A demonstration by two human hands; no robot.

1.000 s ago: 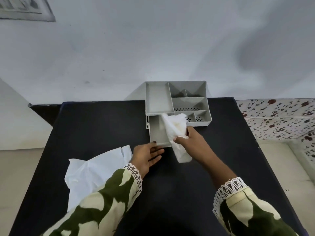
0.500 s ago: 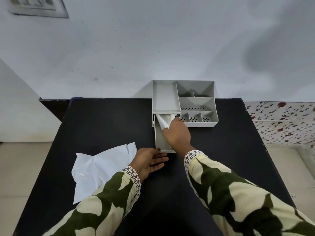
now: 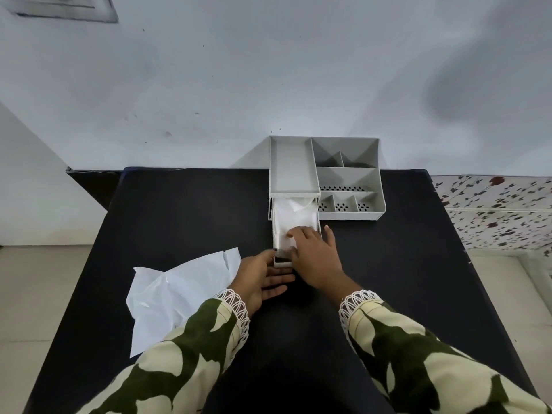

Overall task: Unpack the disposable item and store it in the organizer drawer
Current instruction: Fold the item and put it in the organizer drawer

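Observation:
A grey organizer (image 3: 348,174) stands at the table's far edge, its drawer (image 3: 282,262) pulled out toward me. A white folded disposable item (image 3: 294,216) lies inside the drawer and fills most of it. My right hand (image 3: 316,255) rests on the item's near end, fingers spread and pressing down. My left hand (image 3: 263,276) lies at the drawer's front left corner, thumb touching the drawer front, fingers extended on the table.
An empty white plastic wrapper (image 3: 176,297) lies crumpled on the black table (image 3: 185,213) to the left of my left hand. A white wall rises behind the organizer. A speckled tiled ledge (image 3: 495,210) sits to the right.
The white item went from being held above the drawer to lying flat inside it. My right hand pulled back from the drawer's far end to its near end. My left hand barely moved.

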